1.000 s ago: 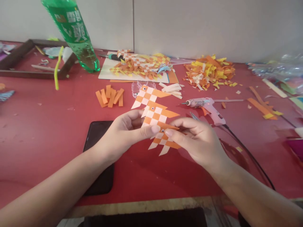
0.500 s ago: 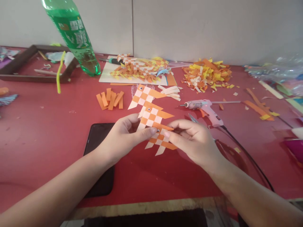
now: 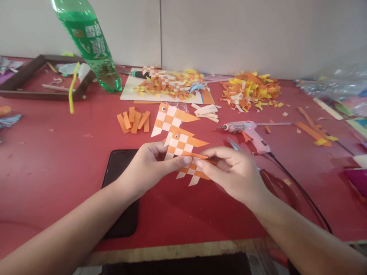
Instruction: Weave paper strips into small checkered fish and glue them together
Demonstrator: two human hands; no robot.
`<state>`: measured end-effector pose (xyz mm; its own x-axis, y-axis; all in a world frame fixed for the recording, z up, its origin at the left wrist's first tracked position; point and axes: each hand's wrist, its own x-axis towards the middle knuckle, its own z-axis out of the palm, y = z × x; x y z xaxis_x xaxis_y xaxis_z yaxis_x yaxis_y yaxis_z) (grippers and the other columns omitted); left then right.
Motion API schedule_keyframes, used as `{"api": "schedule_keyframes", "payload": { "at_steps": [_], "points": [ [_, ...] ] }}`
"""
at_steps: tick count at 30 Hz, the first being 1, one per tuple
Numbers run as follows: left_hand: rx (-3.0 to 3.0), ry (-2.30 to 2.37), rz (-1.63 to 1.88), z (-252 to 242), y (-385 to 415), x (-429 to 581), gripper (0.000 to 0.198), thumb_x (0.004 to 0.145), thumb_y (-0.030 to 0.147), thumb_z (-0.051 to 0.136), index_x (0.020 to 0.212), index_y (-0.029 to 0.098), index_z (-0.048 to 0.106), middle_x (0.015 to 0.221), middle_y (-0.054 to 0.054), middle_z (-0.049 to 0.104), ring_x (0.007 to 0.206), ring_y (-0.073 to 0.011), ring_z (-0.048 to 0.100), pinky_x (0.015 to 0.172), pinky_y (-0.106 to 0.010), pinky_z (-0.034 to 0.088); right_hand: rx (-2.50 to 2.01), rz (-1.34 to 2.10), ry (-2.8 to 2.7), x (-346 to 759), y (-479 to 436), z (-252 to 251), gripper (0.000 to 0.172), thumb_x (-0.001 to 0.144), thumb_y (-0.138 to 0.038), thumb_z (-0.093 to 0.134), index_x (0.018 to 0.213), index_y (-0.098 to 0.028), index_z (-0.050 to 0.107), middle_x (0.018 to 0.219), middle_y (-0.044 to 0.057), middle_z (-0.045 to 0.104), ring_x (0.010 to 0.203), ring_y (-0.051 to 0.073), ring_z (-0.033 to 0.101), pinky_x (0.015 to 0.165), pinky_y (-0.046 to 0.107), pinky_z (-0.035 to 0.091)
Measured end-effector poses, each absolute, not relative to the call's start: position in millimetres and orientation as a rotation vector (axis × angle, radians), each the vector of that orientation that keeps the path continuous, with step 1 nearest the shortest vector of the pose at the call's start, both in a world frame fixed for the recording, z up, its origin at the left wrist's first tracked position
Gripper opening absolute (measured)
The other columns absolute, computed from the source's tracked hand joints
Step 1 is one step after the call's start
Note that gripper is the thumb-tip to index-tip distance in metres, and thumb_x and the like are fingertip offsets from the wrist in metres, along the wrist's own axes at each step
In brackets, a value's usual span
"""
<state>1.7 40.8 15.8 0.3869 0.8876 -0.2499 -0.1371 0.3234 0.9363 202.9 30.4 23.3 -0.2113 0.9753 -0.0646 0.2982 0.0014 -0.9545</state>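
Note:
Three woven paper fish in orange and white overlap in a column above the table. The top fish (image 3: 169,119) and the middle fish (image 3: 180,144) each show a small googly eye. My left hand (image 3: 147,166) is closed on the column from the left, its thumb lying across the upper part of the lowest fish (image 3: 191,172). From the other side my right hand (image 3: 236,173) pinches that same lowest fish between thumb and fingers. The thumbs nearly meet and cover its eye. Whether the fish are joined is hidden.
A black phone (image 3: 120,214) lies beneath my left forearm. Orange strips (image 3: 133,120), white strips (image 3: 207,111) and a pink glue gun (image 3: 249,131) lie beyond my hands. Scissors (image 3: 234,143) are partly behind my right hand. A green bottle (image 3: 91,46) stands back left, near paper scraps (image 3: 250,89).
The upper two fish have shifted slightly left and down. My right thumb has moved a little left, and the lowest fish's eye is now covered.

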Motion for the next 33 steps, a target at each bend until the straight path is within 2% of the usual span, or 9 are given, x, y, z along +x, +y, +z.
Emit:
{"api": "schedule_keyframes", "payload": {
  "at_steps": [4, 8, 14, 18, 24, 27, 29, 31, 33],
  "points": [
    [1.049, 0.999, 0.804, 15.9, 40.8, 0.2, 0.013, 0.079, 0.031, 0.077, 0.087, 0.02, 0.077, 0.085, -0.003, 0.076, 0.083, -0.0193, 0.07, 0.076, -0.029, 0.054, -1.345, 1.251, -1.584, 202.6, 29.4, 22.2, 0.013, 0.083, -0.036, 0.069, 0.085, -0.023, 0.071, 0.088, 0.003, 0.076, 0.08, 0.019, 0.073, 0.072, 0.03, 0.061],
    [1.082, 1.002, 0.8, 17.3, 40.0, -0.2, 0.019, 0.08, 0.037, 0.075, 0.083, 0.019, 0.075, 0.08, -0.003, 0.074, 0.076, -0.0173, 0.067, 0.075, -0.03, 0.053, -1.32, 1.247, -1.597, 201.8, 29.2, 21.5, 0.011, 0.084, -0.034, 0.069, 0.085, -0.024, 0.071, 0.088, 0.002, 0.076, 0.08, 0.018, 0.073, 0.072, 0.029, 0.061],
    [1.073, 1.002, 0.819, 19.2, 39.5, 3.8, 0.018, 0.081, 0.036, 0.075, 0.088, 0.02, 0.072, 0.082, -0.001, 0.073, 0.074, -0.0144, 0.066, 0.07, -0.026, 0.052, -1.368, 1.184, -1.625, 201.7, 30.7, 24.1, 0.013, 0.084, -0.034, 0.067, 0.086, -0.022, 0.071, 0.085, 0.003, 0.076, 0.076, 0.018, 0.073, 0.067, 0.028, 0.06],
    [1.074, 0.958, 0.84, 21.9, 39.0, 5.8, 0.02, 0.084, 0.037, 0.071, 0.093, 0.019, 0.069, 0.089, -0.002, 0.074, 0.082, -0.0166, 0.068, 0.076, -0.027, 0.052, -1.421, 1.114, -1.672, 201.3, 31.2, 25.9, 0.011, 0.083, -0.033, 0.067, 0.083, -0.022, 0.07, 0.075, 0.001, 0.074, 0.066, 0.016, 0.07, 0.06, 0.026, 0.057],
    [1.21, 1.065, 0.762, 19.9, 41.0, 2.8, 0.017, 0.08, 0.035, 0.074, 0.085, 0.019, 0.071, 0.079, -0.002, 0.073, 0.075, -0.0163, 0.066, 0.07, -0.027, 0.05, -1.381, 1.118, -1.736, 203.7, 36.3, 22.7, 0.02, 0.084, -0.041, 0.067, 0.088, -0.022, 0.071, 0.084, 0.003, 0.075, 0.075, 0.018, 0.071, 0.066, 0.028, 0.058],
    [1.181, 1.112, 0.787, 20.8, 42.3, 1.9, 0.018, 0.079, 0.035, 0.076, 0.077, 0.018, 0.069, 0.068, -0.001, 0.071, 0.064, -0.0142, 0.064, 0.062, -0.025, 0.048, -1.541, 0.928, -1.824, 220.5, 46.5, 31.2, 0.025, 0.083, -0.045, 0.067, 0.092, -0.023, 0.071, 0.091, 0.005, 0.076, 0.077, 0.019, 0.071, 0.07, 0.031, 0.057],
    [1.123, 1.122, 0.817, 23.0, 42.5, 2.3, 0.019, 0.078, 0.036, 0.076, 0.078, 0.017, 0.071, 0.068, -0.002, 0.072, 0.062, -0.0153, 0.065, 0.059, -0.026, 0.05, -1.757, 0.676, -1.872, 240.3, 54.3, 39.9, 0.023, 0.085, -0.043, 0.064, 0.095, -0.024, 0.071, 0.097, 0.006, 0.076, 0.082, 0.021, 0.071, 0.073, 0.034, 0.055],
    [1.056, 1.143, 0.874, 24.4, 42.1, 3.3, 0.021, 0.076, 0.036, 0.078, 0.083, 0.017, 0.073, 0.074, -0.004, 0.075, 0.068, -0.0185, 0.07, 0.062, -0.028, 0.054, -2.031, 0.301, -1.904, 263.2, 60.8, 47.1, 0.021, 0.089, -0.034, 0.058, 0.102, -0.022, 0.069, 0.101, 0.01, 0.075, 0.087, 0.023, 0.071, 0.074, 0.035, 0.051],
    [0.993, 1.165, 0.94, 23.6, 41.3, 4.0, 0.023, 0.073, 0.035, 0.081, 0.085, 0.017, 0.075, 0.08, -0.005, 0.077, 0.076, -0.0211, 0.072, 0.067, -0.03, 0.057, -2.242, 0.069, -1.963, 283.6, 65.3, 50.6, 0.025, 0.09, -0.032, 0.053, 0.1, -0.015, 0.069, 0.106, 0.019, 0.073, 0.095, 0.028, 0.069, 0.073, 0.037, 0.046]
  ]
}}
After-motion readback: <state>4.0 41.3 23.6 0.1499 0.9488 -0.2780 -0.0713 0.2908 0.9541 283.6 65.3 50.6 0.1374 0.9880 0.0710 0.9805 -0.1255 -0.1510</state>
